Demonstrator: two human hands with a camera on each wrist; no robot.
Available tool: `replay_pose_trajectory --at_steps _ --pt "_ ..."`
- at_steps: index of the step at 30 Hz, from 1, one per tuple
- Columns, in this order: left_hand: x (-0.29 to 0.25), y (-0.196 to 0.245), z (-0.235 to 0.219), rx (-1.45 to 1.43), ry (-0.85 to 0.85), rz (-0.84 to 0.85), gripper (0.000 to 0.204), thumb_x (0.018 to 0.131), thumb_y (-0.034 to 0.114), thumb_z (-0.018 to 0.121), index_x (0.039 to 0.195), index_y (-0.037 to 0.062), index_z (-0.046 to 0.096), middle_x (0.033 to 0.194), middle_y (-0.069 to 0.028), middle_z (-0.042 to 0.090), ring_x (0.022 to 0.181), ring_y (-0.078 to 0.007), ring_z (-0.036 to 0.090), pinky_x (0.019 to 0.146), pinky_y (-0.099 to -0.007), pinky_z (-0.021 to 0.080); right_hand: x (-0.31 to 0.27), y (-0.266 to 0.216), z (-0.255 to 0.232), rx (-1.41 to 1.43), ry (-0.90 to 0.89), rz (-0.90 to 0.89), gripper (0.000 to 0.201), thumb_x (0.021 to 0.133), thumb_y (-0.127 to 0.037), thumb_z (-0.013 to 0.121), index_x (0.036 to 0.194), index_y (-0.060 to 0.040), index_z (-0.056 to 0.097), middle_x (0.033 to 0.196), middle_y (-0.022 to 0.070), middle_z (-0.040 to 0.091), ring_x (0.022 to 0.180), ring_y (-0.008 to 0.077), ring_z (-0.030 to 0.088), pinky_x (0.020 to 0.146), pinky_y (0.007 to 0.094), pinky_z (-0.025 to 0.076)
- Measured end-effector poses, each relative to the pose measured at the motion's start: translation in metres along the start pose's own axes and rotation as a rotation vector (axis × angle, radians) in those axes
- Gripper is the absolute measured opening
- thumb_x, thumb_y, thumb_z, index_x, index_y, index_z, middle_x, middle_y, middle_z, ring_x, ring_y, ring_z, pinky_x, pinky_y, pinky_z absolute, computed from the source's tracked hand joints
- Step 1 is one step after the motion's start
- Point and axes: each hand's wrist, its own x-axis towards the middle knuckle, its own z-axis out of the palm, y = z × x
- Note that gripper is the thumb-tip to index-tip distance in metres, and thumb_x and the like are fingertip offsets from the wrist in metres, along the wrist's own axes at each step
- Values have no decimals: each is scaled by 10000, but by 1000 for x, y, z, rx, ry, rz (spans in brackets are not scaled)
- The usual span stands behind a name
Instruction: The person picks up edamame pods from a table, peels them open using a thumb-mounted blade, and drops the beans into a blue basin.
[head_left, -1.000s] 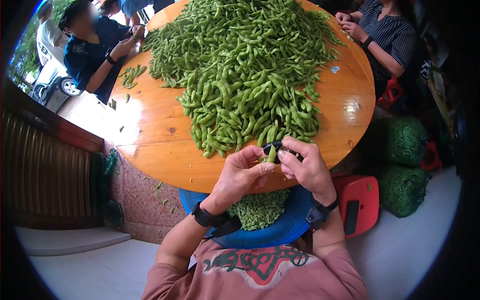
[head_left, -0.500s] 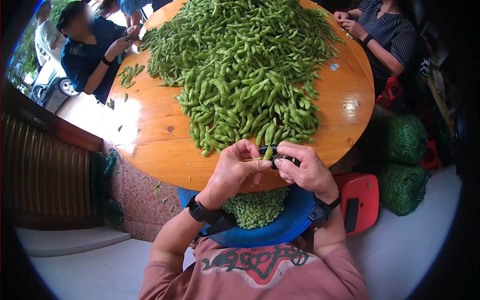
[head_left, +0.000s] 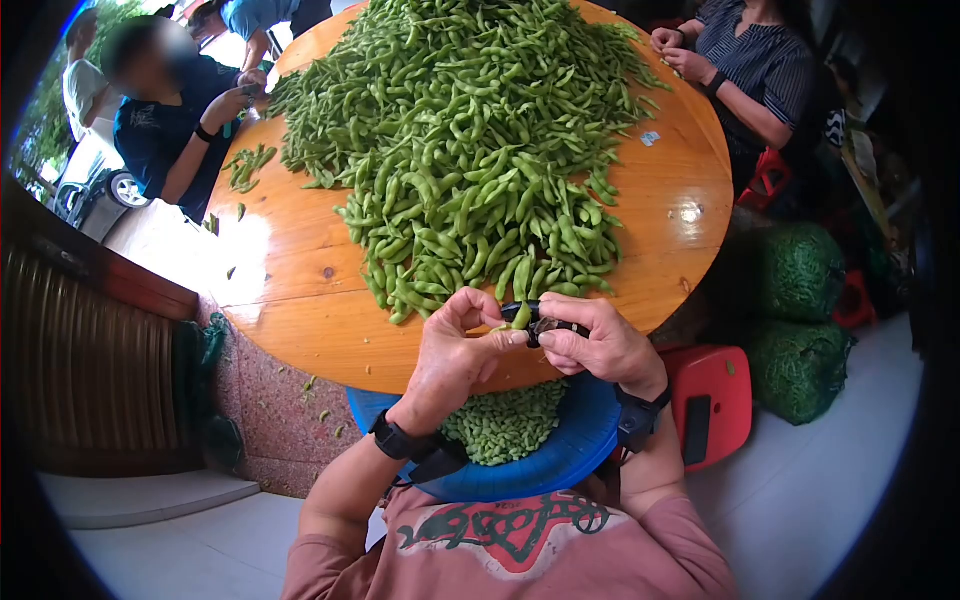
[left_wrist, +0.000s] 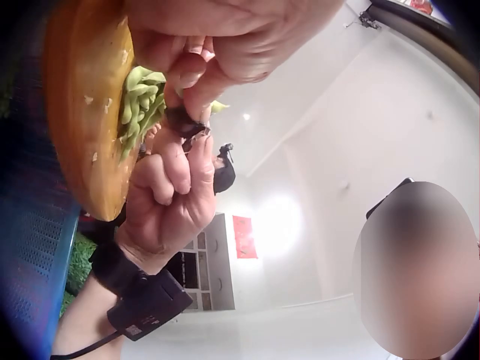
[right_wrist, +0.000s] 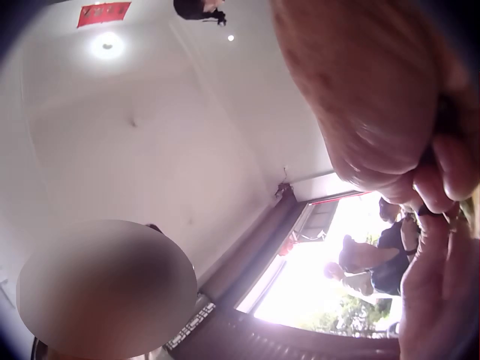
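Over the near edge of the round wooden table, both hands meet around one green soybean pod. My left hand pinches the pod between thumb and fingers. My right hand grips a small black tool right at the pod; its exact kind is mostly hidden by the fingers. In the left wrist view, the tool's dark end shows between the two hands. Just beyond lies a big heap of pods. Beneath the hands, shelled beans fill part of a blue basin.
A red plastic stool stands to the right, with stuffed green net bags beyond it. People work around the table's far side. A small pile of pods lies at the table's left. A slatted brown door is on the left.
The head view has shifted slightly, moving the table left in the picture. Both hands stay together at the pod with small finger movements, and the pod now sits lower against the tool.
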Motion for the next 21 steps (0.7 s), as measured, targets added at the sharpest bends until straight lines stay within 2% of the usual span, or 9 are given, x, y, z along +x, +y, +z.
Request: replay_pose_trajectory --at_steps 2,5,7,10,14,17,19,20,21 --pt "-1 -1 1 -17 16 1 285 799 -19 778 907 71 531 766 3 602 478 -20 445 389 -197 312 1 -2 2 27 -26 -6 193 983 -37 562 1154 53 565 869 -10 478 629 39 461 513 205 398" --pt "-2 1 4 -32 23 21 284 800 -3 786 914 74 537 791 7 610 482 -13 429 392 -195 303 2 -5 5 -158 52 -64 190 987 -20 545 1165 47 557 784 -18 454 610 37 431 504 200 374" --pt "-4 1 6 -1 34 11 276 824 7 758 914 90 510 821 -7 658 475 -8 399 400 -186 269 0 -5 -5 106 -73 44 245 993 -11 529 1230 50 535 744 -29 435 603 37 409 503 199 355" --pt "-5 0 7 2 31 24 276 830 14 756 920 93 507 811 1 645 478 -9 397 401 -187 267 1 -1 -11 144 -122 59 286 995 -7 523 1273 57 512 753 -35 440 609 36 408 499 203 350" --pt "-4 1 4 -63 37 3 277 837 17 753 925 97 502 798 11 623 478 -11 397 403 -187 267 -1 -1 -4 116 -78 34 292 997 -17 527 1278 63 506 746 -44 450 603 32 400 497 204 346" --pt "-4 -2 3 -27 15 -3 279 840 13 750 926 97 497 788 18 603 480 -14 410 405 -188 272 2 -2 3 147 3 98 243 989 -44 552 1211 55 559 764 -36 478 618 34 434 504 213 362" --pt "-4 -3 4 -14 9 31 279 838 7 750 923 93 499 793 17 601 507 -22 458 421 -184 310 1 -7 12 -120 179 82 199 962 -58 588 1124 57 610 787 -10 519 623 52 483 514 229 388" --pt "-4 -6 5 -15 10 26 279 838 7 750 923 93 499 793 17 601 507 -22 458 421 -184 310 2 -4 10 -117 180 85 199 962 -58 588 1124 57 610 787 -10 519 623 52 483 514 229 388" --pt "-3 -9 6 -16 21 44 285 828 12 766 922 88 509 782 26 582 521 -23 483 425 -186 340 4 2 8 -295 194 -69 180 949 -51 595 1088 60 619 794 5 533 623 63 501 517 231 401"
